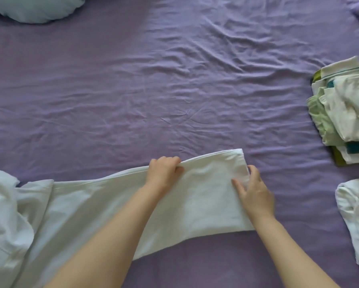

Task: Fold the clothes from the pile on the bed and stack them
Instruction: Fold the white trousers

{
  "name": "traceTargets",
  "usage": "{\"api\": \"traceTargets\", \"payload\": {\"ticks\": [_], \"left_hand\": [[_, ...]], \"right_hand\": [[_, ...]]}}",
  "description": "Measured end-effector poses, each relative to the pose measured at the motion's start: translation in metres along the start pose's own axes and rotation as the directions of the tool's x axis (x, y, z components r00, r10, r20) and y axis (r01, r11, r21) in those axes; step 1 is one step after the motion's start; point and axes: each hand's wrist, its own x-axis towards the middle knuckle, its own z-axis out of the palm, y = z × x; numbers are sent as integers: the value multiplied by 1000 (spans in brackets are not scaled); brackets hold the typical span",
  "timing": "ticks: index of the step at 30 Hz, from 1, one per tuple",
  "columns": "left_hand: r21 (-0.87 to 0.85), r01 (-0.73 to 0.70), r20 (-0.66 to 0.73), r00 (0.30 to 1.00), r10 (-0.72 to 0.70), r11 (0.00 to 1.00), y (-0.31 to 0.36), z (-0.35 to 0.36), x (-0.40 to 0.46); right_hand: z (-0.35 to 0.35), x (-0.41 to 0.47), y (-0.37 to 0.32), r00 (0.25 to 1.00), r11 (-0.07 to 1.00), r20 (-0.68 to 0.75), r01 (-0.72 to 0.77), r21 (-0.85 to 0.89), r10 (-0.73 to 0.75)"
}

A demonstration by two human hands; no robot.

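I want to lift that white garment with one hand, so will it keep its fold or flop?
Probably flop: the white garment drapes limply and bunches at its left end. It looks thin and light. The left hand grips its far edge; the right hand rests at its end.

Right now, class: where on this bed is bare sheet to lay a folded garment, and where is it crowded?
Free: the wide purple sheet between the white garment, the pillow and the folded stack. Crowded: the right edge, around the stack and loose white cloth.
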Motion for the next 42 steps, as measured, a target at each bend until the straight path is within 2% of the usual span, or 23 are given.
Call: {"api": "traceTargets", "payload": {"ticks": [4,7,9,12,14,16,18,19,22,24,26,27,28,30,32,34,35,37,38,39,42], "left_hand": [[-48,-61,16,998,61,997,30,5,5],[80,-19,-42,999,23,997,41,16,0],[77,46,-76,996,-40,996,51,27,-8],[-50,124,-135,982,-130,991,69,28,-16],[14,87,-250,965,-81,996,76,24,-31],[36,94,-309,948,-79,995,75,24,-60],[40,189,-278,945,-171,981,62,34,-100],[28,264,-229,940,-251,964,52,37,-120],[-12,475,-83,876,-474,880,20,48,-164],[18,555,49,830,-555,832,1,49,-180],[110,469,138,866,-481,876,-6,60,-181],[101,432,171,880,-444,896,-12,60,-183],[73,401,200,891,-408,913,-19,58,-184],[60,353,161,920,-358,934,-34,49,-187],[91,412,10,910,-415,907,-58,37,-194],[81,510,30,857,-514,856,-91,31,-202],[84,539,67,836,-544,838,-105,30,-205],[105,542,111,827,-552,834,-129,26,-210],[94,526,139,834,-534,845,-138,25,-211],[65,504,174,844,-507,861,-146,23,-211],[4,420,245,879,-408,907,-165,15,-212]], "right_hand": [[-6,-12,23,999,989,32,-27,144,22],[-13,-21,34,992,970,-17,-121,210,128],[-10,-31,34,988,970,-21,-148,193,155],[-10,-41,36,1000,994,27,12,105,-15],[-16,-38,41,996,995,-18,83,56,-83],[-20,-34,43,998,998,-19,59,-17,-60],[-24,-33,38,999,996,-50,8,-88,-13],[-25,-35,34,994,989,-96,29,-144,-44],[-10,-53,13,936,897,-120,273,-349,-331],[16,-74,-16,852,798,13,496,-343,-524],[40,-92,-39,765,688,275,645,-333,-583],[54,-100,-50,727,633,392,685,-361,-563],[68,-102,-54,727,626,462,680,-381,-508],[85,-96,-66,817,722,462,546,-425,-346],[96,-97,-86,855,753,435,478,-452,-282],[106,-111,-115,801,709,449,577,-406,-395],[111,-118,-131,743,654,464,658,-374,-482],[127,-130,-158,633,544,472,773,-328,-614],[135,-132,-171,616,518,504,786,-339,-605],[146,-130,-179,626,519,511,778,-355,-589],[170,-119,-198,746,645,527,643,-413,-407]]}}
